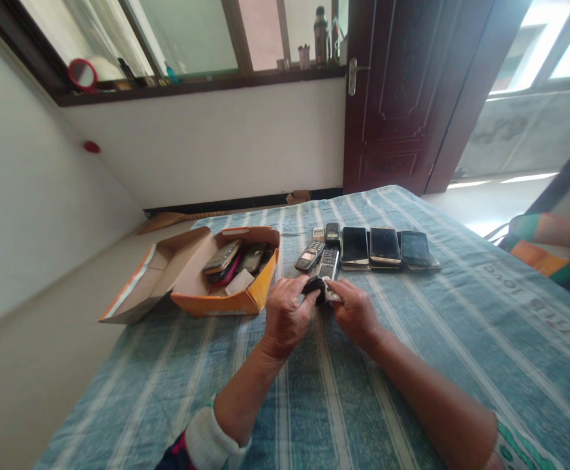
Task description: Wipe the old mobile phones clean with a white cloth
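Note:
My left hand (287,310) is closed around a small black phone (313,285), partly hidden by the fingers. Pinched in my right hand (356,310) is a white cloth (332,290), pressed against the phone's right side. Just beyond my hands lie a keypad phone (328,262) and a tilted grey keypad phone (309,256). Two small phones sit behind these, one of them dark (332,232). To their right, touchscreen phones form a row: one black (354,245), one gold-edged (385,245) and one grey (415,248).
An open orange cardboard box (260,297) stands left of my hands, its lid (142,277) folded out leftward. Several phones (223,258) are piled inside. A blue striped cloth (402,365) covers the table. Beyond its far edge are a white wall and a dark red door (397,98).

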